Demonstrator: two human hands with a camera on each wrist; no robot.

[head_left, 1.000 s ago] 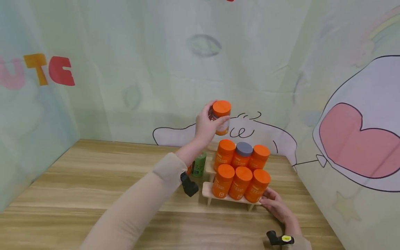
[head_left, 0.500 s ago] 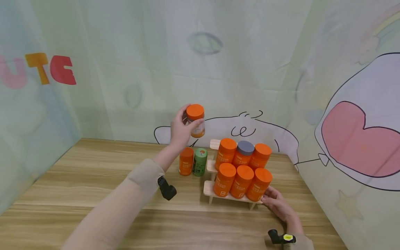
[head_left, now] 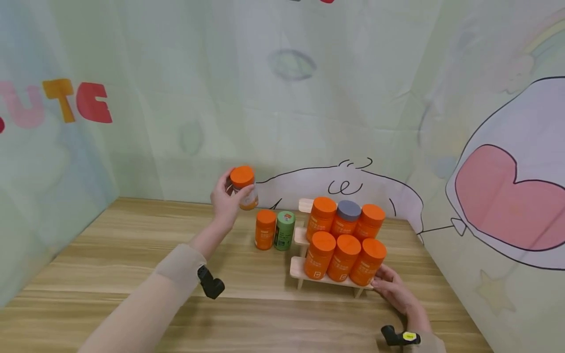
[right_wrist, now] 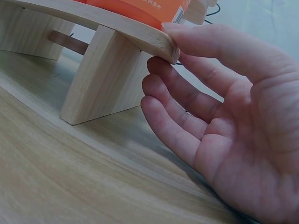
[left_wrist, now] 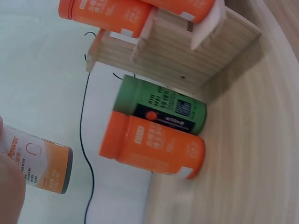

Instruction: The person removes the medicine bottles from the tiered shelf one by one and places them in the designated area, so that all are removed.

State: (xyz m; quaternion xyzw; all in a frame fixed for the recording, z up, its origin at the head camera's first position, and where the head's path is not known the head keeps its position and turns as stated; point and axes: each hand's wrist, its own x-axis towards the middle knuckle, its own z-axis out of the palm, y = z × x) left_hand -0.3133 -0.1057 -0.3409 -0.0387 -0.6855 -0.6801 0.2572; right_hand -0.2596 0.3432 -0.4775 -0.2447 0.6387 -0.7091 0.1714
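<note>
My left hand grips a white-and-orange jar with an orange lid, held up near the back wall. In the left wrist view the jar's lower label shows, with part of a finger in front of it. My right hand pinches the right end of a stepped wooden rack. The right wrist view shows the thumb on top of the lowest board and the fingers curled beneath. Orange jars stand in two rows on the rack; one jar at the back has a grey lid.
Left of the rack, an orange jar and a green jar stand side by side on the wooden table. A printed cloth hangs behind the table and along both sides. The rack's top step pokes out behind the jars.
My left hand has carried the white-and-orange jar left and somewhat down, from above the rack to beyond the two jars on the table. The right hand stays at the rack's end.
</note>
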